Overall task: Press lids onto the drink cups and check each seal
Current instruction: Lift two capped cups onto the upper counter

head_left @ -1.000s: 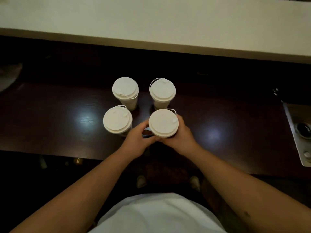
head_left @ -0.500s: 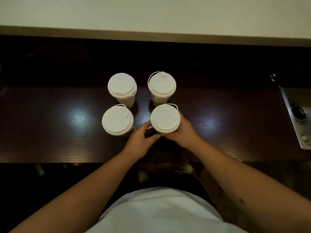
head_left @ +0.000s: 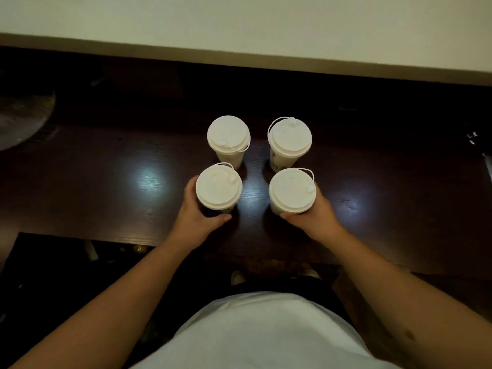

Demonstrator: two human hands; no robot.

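Several white paper drink cups stand upright in a square on the dark wooden table [head_left: 106, 203], each with a white lid and stopper tab on top. My left hand [head_left: 195, 215] wraps the side of the near left cup [head_left: 218, 187]. My right hand [head_left: 316, 211] wraps the side of the near right cup [head_left: 292, 190]. Behind them stand the far left cup [head_left: 228, 135] and the far right cup [head_left: 289, 139], untouched. The lids hide most of each cup wall.
A pale counter [head_left: 239, 25] runs along the back, above a dark recess. A round grey object [head_left: 21, 121] lies at the far left. A metal fixture [head_left: 488, 166] shows at the right edge. The table's front edge passes just below my wrists.
My left hand has left the near right cup and taken hold of the near left cup. My right hand stays on the near right cup.
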